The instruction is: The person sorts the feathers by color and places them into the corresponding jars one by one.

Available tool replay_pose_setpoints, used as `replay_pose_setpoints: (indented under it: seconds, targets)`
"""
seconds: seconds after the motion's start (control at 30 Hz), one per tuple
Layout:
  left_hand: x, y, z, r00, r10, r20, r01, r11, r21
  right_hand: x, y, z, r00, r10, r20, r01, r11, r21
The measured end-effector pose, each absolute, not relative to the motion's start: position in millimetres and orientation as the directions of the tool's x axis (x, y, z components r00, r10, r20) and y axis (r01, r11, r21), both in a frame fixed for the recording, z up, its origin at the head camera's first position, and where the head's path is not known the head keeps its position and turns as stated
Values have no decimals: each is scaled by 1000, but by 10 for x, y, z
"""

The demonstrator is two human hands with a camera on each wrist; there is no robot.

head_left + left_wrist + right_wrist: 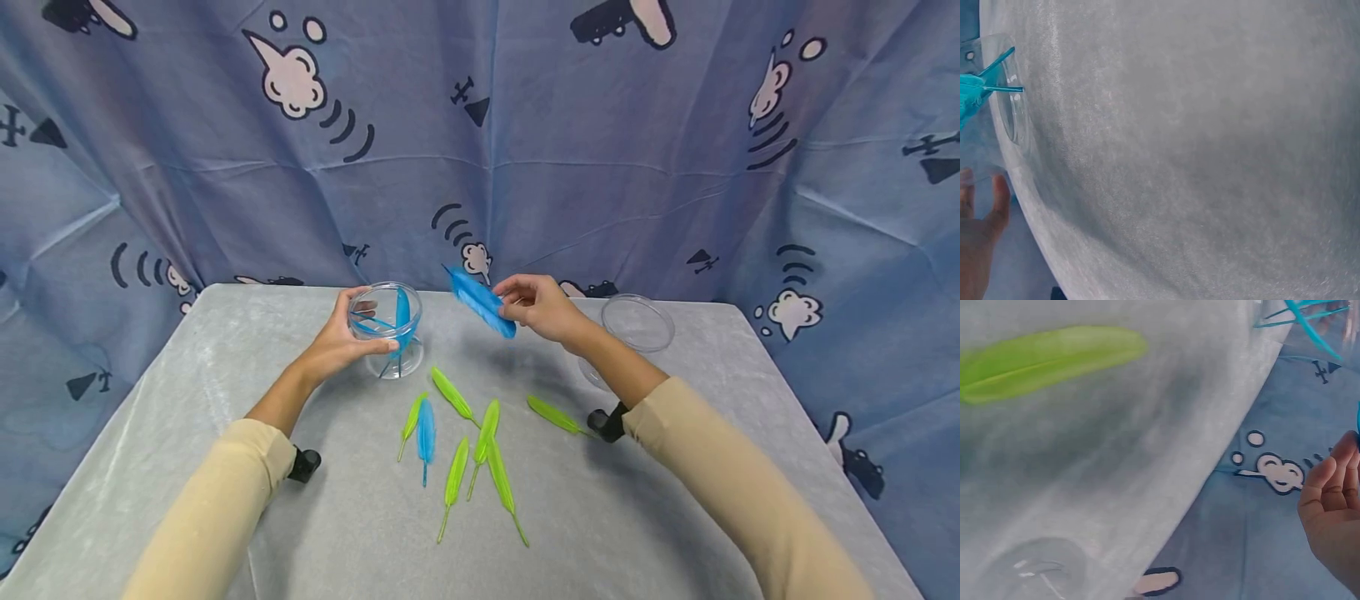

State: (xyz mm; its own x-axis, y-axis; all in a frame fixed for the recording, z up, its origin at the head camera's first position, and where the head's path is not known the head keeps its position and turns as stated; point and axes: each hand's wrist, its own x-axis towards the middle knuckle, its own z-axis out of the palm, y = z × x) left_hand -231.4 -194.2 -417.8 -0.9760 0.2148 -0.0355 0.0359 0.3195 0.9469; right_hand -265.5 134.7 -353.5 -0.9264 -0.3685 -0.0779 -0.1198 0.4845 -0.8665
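Observation:
My left hand (334, 340) grips a clear jar (386, 292) by its side, thumb across the front, near the table's far edge. Several blue feathers stand and lean inside that jar; their quills (1004, 89) show through the plastic in the left wrist view. My right hand (542, 307) pinches a blue feather (480, 300) between thumb and fingers, above the table to the right of the jar. In the right wrist view this hand (1335, 512) is at the right edge, with only a sliver of the feather visible. Another blue feather (426, 432) lies on the table.
Several green feathers (456, 475) lie scattered on the grey-covered table (337, 533), one (553, 412) farther right near the right wrist. A second clear container (637, 323) stands behind the right forearm, partly hidden by it. A patterned blue curtain (420, 100) hangs behind the table.

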Motion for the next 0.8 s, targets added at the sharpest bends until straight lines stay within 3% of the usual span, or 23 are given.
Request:
replay_pose_setpoints:
  seconds: [0.57, 0.8]
  targets:
    - [-2307, -1967, -4197, -977, 212, -35, 35, 317, 948, -2686, 959, -3204, -880, -474, 25, -259, 435, -862]
    - [-2321, -1957, -4186, -976, 216, -28, 42, 313, 949, -2690, 751, -3138, -869, -495, 10, -260, 440, -860]
